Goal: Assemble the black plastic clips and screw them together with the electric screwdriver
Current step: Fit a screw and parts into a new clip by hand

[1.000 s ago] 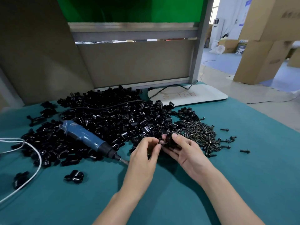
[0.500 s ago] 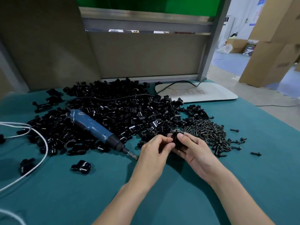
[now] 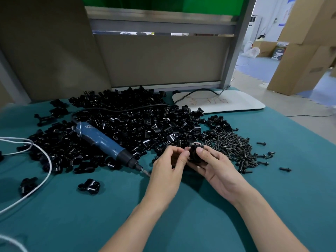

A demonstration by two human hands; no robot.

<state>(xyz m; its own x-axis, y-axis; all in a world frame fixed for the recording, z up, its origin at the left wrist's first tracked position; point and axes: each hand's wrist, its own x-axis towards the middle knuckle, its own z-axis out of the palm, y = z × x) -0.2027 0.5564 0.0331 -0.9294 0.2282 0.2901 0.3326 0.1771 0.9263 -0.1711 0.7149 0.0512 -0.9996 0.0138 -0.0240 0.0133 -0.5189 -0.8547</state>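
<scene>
My right hand (image 3: 212, 166) grips a black plastic clip (image 3: 194, 154) between thumb and fingers, just above the teal table. My left hand (image 3: 169, 164) meets it from the left, its fingertips pinching at the clip's left side; what they pinch is too small to tell. A big heap of black clips (image 3: 127, 124) lies behind my hands. To its right sits a pile of dark screws (image 3: 234, 148). The blue electric screwdriver (image 3: 105, 144) lies on the heap, its bit pointing at my left hand.
One assembled clip (image 3: 89, 186) lies alone on the teal mat (image 3: 200, 215), another (image 3: 28, 185) further left by a white cable (image 3: 42, 179). Loose screws (image 3: 285, 169) are scattered right. A white board (image 3: 227, 104) lies at the back, before a partition wall (image 3: 160, 60).
Both hands stay together on the clip; my left fingertips have shifted slightly against it. The camera has swung left and tilted down a little.
</scene>
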